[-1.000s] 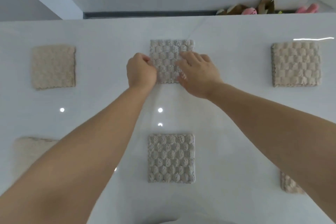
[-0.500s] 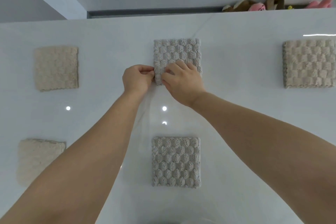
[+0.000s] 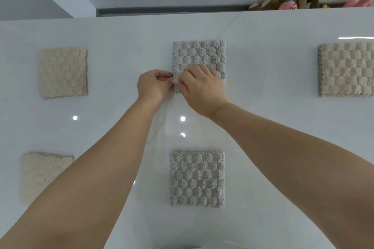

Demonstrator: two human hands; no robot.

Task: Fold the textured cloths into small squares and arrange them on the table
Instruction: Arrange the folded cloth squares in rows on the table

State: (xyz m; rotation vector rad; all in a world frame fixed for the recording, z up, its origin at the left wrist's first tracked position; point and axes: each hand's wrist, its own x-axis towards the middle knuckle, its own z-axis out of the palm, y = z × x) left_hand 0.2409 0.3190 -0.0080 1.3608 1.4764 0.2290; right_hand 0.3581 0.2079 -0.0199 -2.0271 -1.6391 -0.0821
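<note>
Pinching lower-left corner of grey cloth (image 3: 199,56): left hand (image 3: 154,85), right hand (image 3: 202,89).
Long axis vertical; grey square (image 3: 197,178) below, beige square (image 3: 62,73) upper left.

A grey bubble-textured folded cloth square (image 3: 199,54) lies flat at 12 o'clock, its grey twin (image 3: 197,178) at 6; a beige folded square (image 3: 62,73) at 10, another beige square (image 3: 346,69) at 2, a cream square (image 3: 40,174) at 8.
</note>
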